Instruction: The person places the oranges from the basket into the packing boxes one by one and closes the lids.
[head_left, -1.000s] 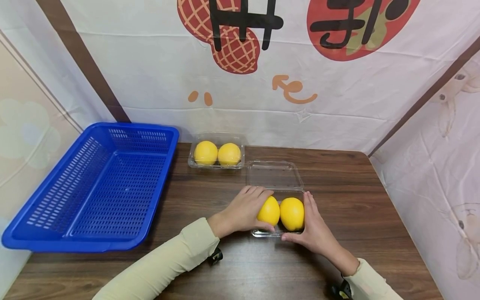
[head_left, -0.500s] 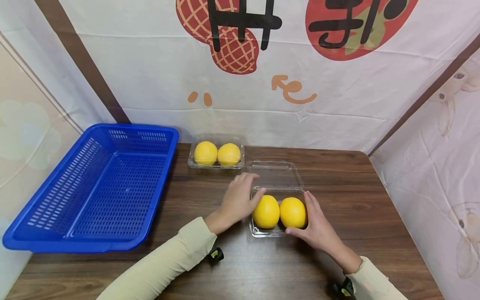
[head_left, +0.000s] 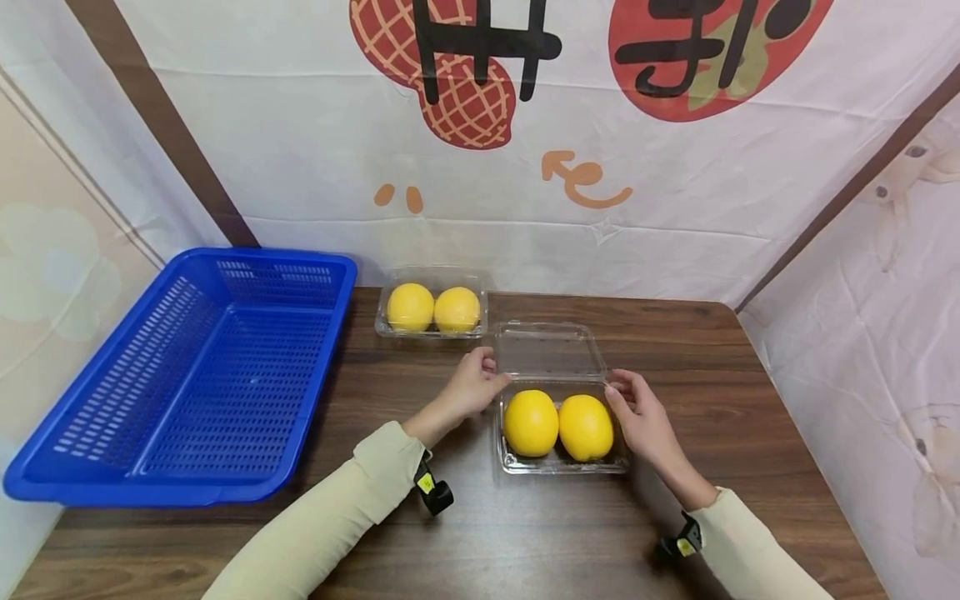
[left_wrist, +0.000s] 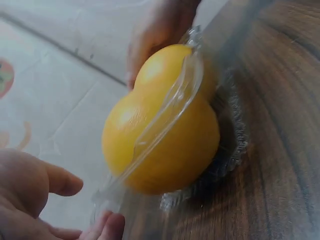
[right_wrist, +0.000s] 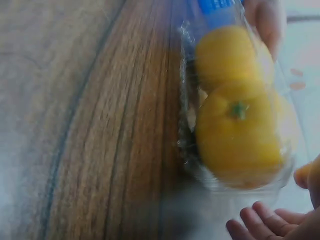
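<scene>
Two round yellow-orange fruits [head_left: 531,423], like oranges, sit side by side in a clear plastic clamshell box [head_left: 564,469]. The box's lid [head_left: 551,348] lies folded back behind it. My left hand [head_left: 467,385] is at the lid's left edge by the hinge, its thumb and fingers apart; in the left wrist view the fingertips [left_wrist: 114,227] are close to the clear plastic. At the hinge's right end is my right hand [head_left: 643,415], fingers loosely bent. The right wrist view is blurred, with a gap between thumb and fingers; contact with the plastic is hard to tell.
A blue perforated basket [head_left: 318,400] stands at the left of the wooden table [head_left: 495,542]. Another clear box [head_left: 431,332] with two similar fruits stands at the back, against the white printed curtain [head_left: 675,208].
My left hand has come off the left fruit and moved back to the lid's left edge. From the box's right side, my right hand has shifted back towards the hinge. The fruits stay in the box.
</scene>
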